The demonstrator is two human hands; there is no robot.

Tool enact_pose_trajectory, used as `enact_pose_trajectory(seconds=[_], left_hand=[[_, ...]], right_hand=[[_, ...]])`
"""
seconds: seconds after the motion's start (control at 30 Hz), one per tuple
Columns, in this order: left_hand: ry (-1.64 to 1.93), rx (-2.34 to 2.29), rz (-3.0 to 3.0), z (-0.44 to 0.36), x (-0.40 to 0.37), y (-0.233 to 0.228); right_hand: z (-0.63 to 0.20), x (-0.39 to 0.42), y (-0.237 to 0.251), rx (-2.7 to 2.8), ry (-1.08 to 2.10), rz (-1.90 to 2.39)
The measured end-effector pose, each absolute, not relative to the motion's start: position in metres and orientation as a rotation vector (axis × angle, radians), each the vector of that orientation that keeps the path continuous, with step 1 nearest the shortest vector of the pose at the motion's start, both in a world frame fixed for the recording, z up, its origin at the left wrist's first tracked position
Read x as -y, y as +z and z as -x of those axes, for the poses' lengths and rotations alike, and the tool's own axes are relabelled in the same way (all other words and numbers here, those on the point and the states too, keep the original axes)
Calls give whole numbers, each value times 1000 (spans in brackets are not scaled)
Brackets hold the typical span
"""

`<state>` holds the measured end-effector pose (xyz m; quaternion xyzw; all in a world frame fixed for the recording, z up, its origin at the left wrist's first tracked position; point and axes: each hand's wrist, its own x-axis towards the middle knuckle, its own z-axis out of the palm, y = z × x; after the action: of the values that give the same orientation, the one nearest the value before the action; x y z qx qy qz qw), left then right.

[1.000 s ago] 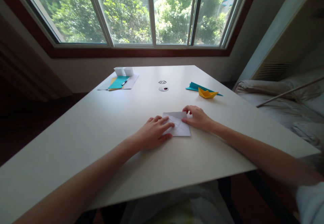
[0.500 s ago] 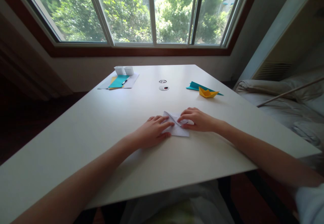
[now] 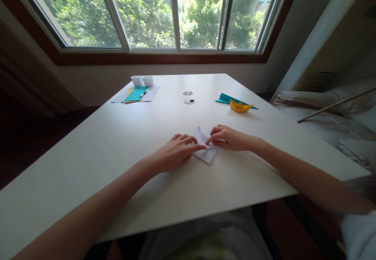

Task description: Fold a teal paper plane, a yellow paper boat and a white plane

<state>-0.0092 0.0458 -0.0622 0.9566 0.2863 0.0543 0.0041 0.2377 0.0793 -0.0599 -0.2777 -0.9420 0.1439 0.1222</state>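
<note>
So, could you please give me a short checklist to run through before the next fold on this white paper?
1. Left hand pressing the white paper flat against the table: ok.
2. Right hand pinching the paper's raised flap: ok.
3. Paper fully on the table, away from its near edge: ok.
4. Flap edges lined up: cannot tell, the fingers cover them.
5. Yellow paper boat and teal sheet apart from the working spot: ok.
6. Pen and paper stack out of the hands' way: ok.
</note>
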Motion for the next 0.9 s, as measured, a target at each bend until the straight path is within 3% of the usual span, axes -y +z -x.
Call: enact_pose_trajectory(seconds=[0.23,0.9], left_hand=[[110,-868,-2996,7,-43,-65],[166,-853,-2907,6,-46,-70]], right_hand=[[-241,-82,-59,2720,547,864],[-218,-134,-84,2448,343,1299]])
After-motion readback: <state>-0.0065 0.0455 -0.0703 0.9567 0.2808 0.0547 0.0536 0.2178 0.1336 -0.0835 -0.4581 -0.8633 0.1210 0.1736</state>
